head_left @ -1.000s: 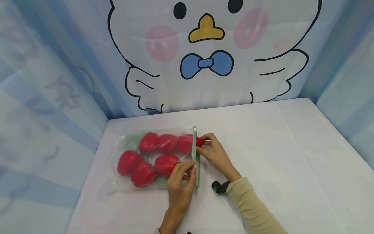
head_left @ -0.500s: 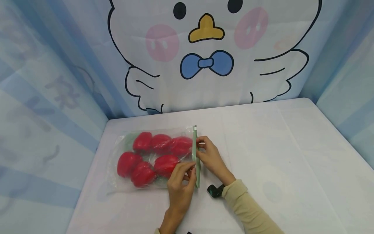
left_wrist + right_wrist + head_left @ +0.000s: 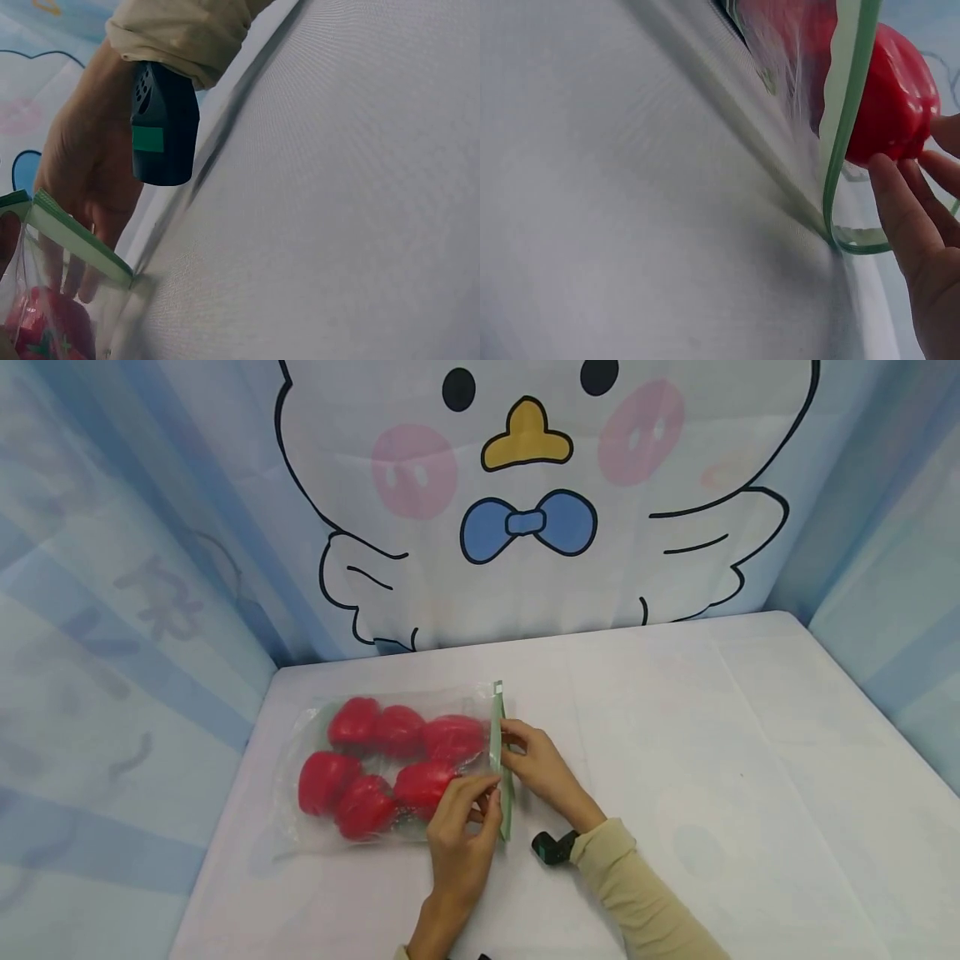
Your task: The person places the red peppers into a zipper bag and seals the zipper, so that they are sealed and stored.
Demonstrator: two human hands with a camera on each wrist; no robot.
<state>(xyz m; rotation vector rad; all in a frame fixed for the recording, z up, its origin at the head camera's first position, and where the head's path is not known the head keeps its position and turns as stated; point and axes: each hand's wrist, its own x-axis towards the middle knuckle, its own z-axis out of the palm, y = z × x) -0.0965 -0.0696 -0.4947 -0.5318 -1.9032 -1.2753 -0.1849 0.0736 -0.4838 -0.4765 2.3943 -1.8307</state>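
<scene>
A clear plastic zip bag (image 3: 300,843) with a green-edged mouth lies on the table, several red bell peppers (image 3: 326,781) inside it. My left hand (image 3: 461,839) pinches the near part of the bag's mouth. At the far part of that opening is my right hand (image 3: 543,768), its fingertips reaching in at the green edge (image 3: 847,112). In the right wrist view, its extended fingers (image 3: 904,214) touch the end of one red bell pepper (image 3: 900,97). The left wrist view shows the right hand (image 3: 94,172) pointing down into the bag; much of the left hand is outside that view.
The white table (image 3: 675,735) extends to the right of the bag. A dark wrist camera (image 3: 553,848) is on the right wrist, beside the beige sleeve (image 3: 637,885). Behind the table hangs a curtain (image 3: 525,593) printed with a cartoon bird.
The far row of bell peppers has slid left, deeper into the bag. The pepper end that stuck out of the mouth has gone in, my right hand following. The left hand keeps its place.
</scene>
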